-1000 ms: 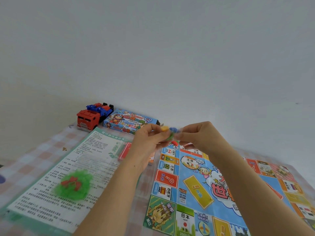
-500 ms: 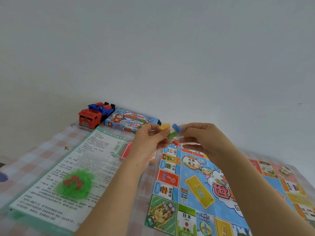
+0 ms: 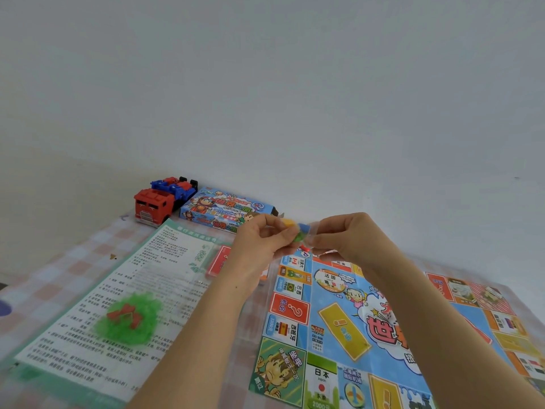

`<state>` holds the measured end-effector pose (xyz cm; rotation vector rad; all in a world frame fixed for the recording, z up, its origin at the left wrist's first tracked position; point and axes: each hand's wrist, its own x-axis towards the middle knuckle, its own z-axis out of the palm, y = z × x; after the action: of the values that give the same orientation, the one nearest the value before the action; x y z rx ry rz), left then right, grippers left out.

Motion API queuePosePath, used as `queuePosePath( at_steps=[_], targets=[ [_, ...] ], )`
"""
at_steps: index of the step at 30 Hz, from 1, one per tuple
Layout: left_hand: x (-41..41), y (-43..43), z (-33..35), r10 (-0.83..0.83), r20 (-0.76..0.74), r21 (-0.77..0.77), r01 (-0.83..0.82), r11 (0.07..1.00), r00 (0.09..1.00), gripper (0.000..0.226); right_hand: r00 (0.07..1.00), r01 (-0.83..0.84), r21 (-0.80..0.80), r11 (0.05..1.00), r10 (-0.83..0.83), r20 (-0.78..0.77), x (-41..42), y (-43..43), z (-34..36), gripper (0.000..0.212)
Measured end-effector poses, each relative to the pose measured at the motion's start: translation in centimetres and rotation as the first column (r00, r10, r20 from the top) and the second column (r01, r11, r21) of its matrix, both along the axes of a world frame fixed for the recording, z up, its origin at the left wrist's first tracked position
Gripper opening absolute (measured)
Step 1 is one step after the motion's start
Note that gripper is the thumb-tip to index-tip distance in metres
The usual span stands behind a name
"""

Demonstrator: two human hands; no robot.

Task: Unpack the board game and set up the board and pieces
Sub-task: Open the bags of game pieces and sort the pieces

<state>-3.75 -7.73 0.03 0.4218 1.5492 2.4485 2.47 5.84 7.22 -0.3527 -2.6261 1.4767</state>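
Note:
Both hands are raised above the far left corner of the unfolded game board [image 3: 351, 329]. My left hand [image 3: 259, 243] and my right hand [image 3: 345, 237] pinch a small clear bag of coloured pawns [image 3: 299, 231] between them; yellow, blue, green and red pieces show through it. The blue game box [image 3: 224, 214] lies at the back against the wall. A printed rules sheet [image 3: 118, 305] lies to the left of the board, with a pile of green and red houses [image 3: 129, 317] on it. A red card deck [image 3: 221, 261] lies partly behind my left wrist.
A red and blue toy truck [image 3: 162, 202] stands left of the box by the wall. A pink checked cloth [image 3: 53, 278] covers the table. The white wall rises right behind the table.
Both hands have stayed together on the pawn bag and shifted slightly. The pawns have bunched closer between my fingertips, and the view has tilted a little.

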Motion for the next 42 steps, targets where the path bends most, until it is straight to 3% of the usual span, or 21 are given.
queuePosePath(
  at_steps=[6,10,15,25,29,32,36,42],
  targets=[
    [0.0,0.0,0.0,0.049,0.028,0.005,-0.05,0.999,0.998,0.007,1.0,-0.006,-0.091,0.996,0.005,-0.013,0.2,-0.1,-0.2,0.004],
    [0.1,0.1,0.1,0.054,-0.031,-0.059,-0.055,0.997,0.998,0.007,1.0,-0.015,-0.054,0.998,0.016,0.013,0.3,-0.1,-0.3,0.015],
    [0.3,0.2,0.1,0.051,-0.03,-0.07,-0.053,0.996,0.998,0.009,1.0,0.027,-0.01,1.0,-0.027,0.007,0.3,-0.1,-0.3,0.008],
    [0.2,0.0,0.4,0.067,0.024,0.028,-0.068,0.997,0.997,0.007,0.991,0.115,-0.242,0.963,-0.129,-0.041,0.4,0.0,-0.5,0.004],
    [0.1,0.0,0.4,0.046,0.082,0.078,-0.053,0.996,0.996,0.002,0.987,0.12,-0.302,0.946,-0.145,-0.063,0.5,0.4,-0.5,0.007],
    [0.3,0.1,0.6,-0.001,0.139,0.077,-0.01,0.997,0.99,0.011,0.984,0.119,-0.332,0.936,-0.156,-0.084,0.2,0.2,-0.8,0.008],
    [0.1,-0.4,0.8,0.032,0.229,0.195,-0.078,0.978,0.973,0.014,0.97,0.156,-0.423,0.893,-0.22,-0.106,-0.2,0.5,-0.9,0.012],
    [-0.2,-1.0,0.8,0.062,0.311,0.327,-0.168,0.93,0.949,0.004,0.953,0.236,-0.376,0.896,-0.288,-0.09,-1.5,2.0,-1.5,0.008]
  ],
)
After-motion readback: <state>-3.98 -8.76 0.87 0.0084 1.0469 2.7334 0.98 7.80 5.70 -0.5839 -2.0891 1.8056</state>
